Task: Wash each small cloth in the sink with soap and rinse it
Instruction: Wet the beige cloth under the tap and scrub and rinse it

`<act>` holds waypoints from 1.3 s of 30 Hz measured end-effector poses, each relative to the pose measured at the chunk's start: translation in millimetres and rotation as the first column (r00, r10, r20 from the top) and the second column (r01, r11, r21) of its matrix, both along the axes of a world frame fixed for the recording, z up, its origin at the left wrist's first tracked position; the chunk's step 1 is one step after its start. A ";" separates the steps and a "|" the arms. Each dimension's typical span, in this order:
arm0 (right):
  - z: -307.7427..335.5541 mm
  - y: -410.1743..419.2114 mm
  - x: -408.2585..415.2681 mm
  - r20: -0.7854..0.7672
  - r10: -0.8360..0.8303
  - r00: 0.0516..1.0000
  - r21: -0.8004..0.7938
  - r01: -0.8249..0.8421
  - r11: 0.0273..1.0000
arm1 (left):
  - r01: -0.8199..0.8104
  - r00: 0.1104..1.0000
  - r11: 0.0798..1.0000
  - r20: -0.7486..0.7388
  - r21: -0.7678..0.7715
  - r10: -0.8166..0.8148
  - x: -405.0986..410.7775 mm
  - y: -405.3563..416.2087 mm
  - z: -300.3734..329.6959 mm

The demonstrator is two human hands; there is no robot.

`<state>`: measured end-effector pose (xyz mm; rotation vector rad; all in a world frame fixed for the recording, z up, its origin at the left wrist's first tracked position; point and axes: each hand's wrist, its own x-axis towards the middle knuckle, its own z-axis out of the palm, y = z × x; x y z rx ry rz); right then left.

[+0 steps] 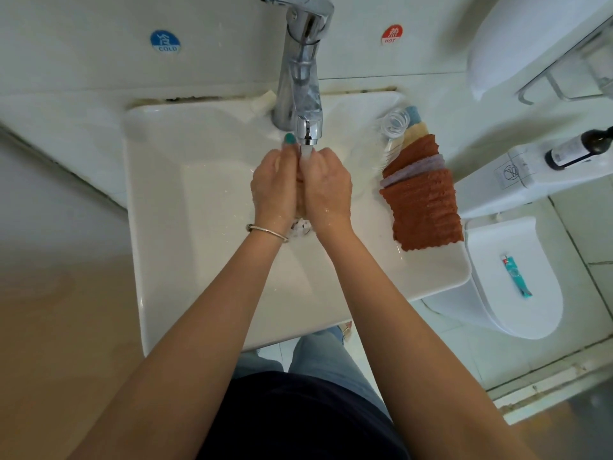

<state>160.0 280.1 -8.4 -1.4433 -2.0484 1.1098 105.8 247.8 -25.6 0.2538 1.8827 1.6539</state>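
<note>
Over the white sink [199, 227], my left hand [273, 185] and my right hand [326, 187] press together around a small pale cloth [301, 224]. Only its sudsy lower end shows below my palms; the rest is hidden between them. Both hands sit directly under the chrome faucet [303, 78], and a stream of water [306, 153] falls onto them. A stack of small cloths [419, 200], rust-brown on top with lilac, cream and blue ones behind, lies on the sink's right rim.
A clear plastic bottle [393, 127] lies beside the cloth stack. A small teal object [289, 138] sits by the spout. A soap bar [263, 100] lies behind the faucet. To the right are a toilet [517, 293] and a dark bottle [580, 149].
</note>
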 end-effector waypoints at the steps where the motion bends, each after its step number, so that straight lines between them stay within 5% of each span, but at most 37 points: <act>1: 2.0 -3.3 5.8 -0.214 -0.118 0.970 -0.140 0.089 0.986 | 0.021 0.997 1.000 0.068 0.019 -0.022 -0.8 -4.1 -0.6; 3: 1.5 -8.6 21.1 -0.404 -0.239 0.883 -0.240 0.150 0.959 | 0.083 0.991 0.996 0.102 0.020 -0.084 0.6 -9.0 -0.4; 7: -15.6 -9.5 52.3 -0.418 -0.311 0.853 -0.298 0.195 0.934 | 0.226 0.973 0.973 -0.061 0.036 -0.224 20.0 -6.8 10.0; 14: -7.1 -22.6 17.0 -0.441 -0.131 0.888 -0.238 0.026 0.971 | -0.033 0.999 0.994 0.010 0.106 0.032 2.4 -31.7 4.5; 21: -14.3 -11.9 41.7 -0.550 -0.123 0.826 -0.177 0.028 0.984 | 0.069 0.997 0.993 -0.035 0.097 -0.066 14.9 -28.1 9.3; 26: -3.7 -23.5 17.3 -0.538 -0.074 0.840 -0.267 -0.086 0.960 | -0.070 0.998 0.989 -0.002 0.130 0.071 -9.5 -40.6 3.5; 32: -5.3 1.4 63.5 -0.536 -0.158 0.829 -0.263 0.013 0.965 | 0.141 0.989 0.979 0.014 0.144 -0.145 25.7 -21.4 13.0; 39: -0.5 -14.9 31.1 -0.528 -0.088 0.845 -0.295 -0.085 0.952 | -0.084 0.995 0.975 0.062 0.204 0.072 -0.6 -39.2 8.3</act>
